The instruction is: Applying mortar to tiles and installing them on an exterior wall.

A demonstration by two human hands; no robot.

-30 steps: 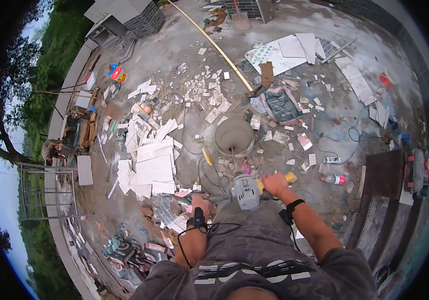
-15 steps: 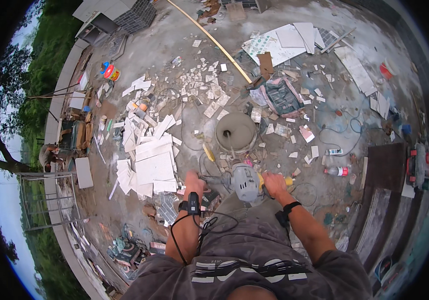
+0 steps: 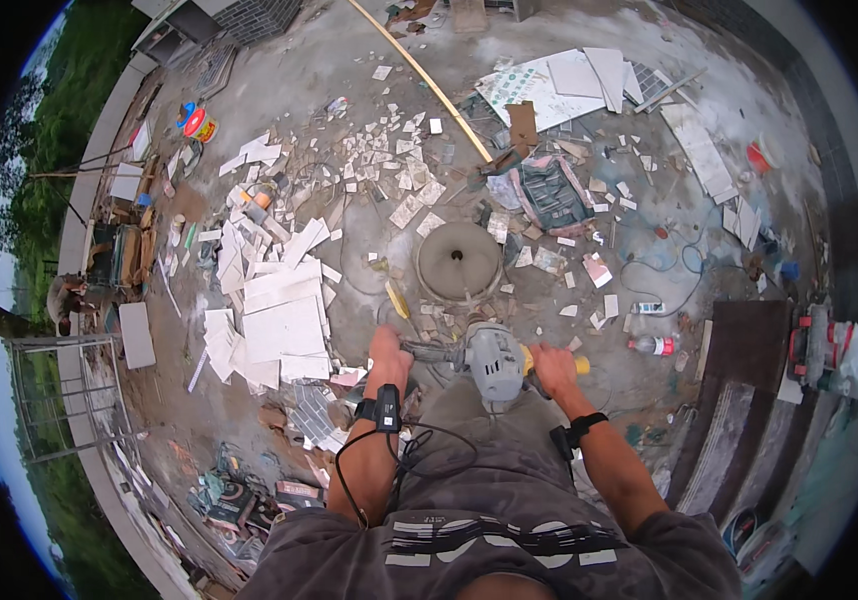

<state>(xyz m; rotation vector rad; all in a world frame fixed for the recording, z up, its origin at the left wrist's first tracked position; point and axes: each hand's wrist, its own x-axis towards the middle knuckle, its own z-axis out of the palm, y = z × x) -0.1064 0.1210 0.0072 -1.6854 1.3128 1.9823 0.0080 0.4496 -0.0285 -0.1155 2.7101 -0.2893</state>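
Observation:
A grey power mixer (image 3: 494,365) with a yellow handle is held in front of my body. My left hand (image 3: 387,350) is closed round its left side handle. My right hand (image 3: 552,365) grips the yellow handle on the right. The paddle's shaft runs forward into a bucket of wet grey mortar (image 3: 459,275), where a dark hollow shows at the centre; the paddle head is hidden in it. A yellow object (image 3: 397,298) lies just left of the bucket.
Broken white tiles (image 3: 279,320), a long wooden strip (image 3: 419,80), a pink-edged bag (image 3: 549,190) and a bottle (image 3: 652,345) lie around me. Dark slabs (image 3: 739,350) are at right. A person (image 3: 67,300) bends at the left beside a metal frame (image 3: 59,395).
Since a second ago my left hand has moved forward and left, and the mixer sits slightly higher and more level in view. The mortar's centre has opened into a rounder hollow.

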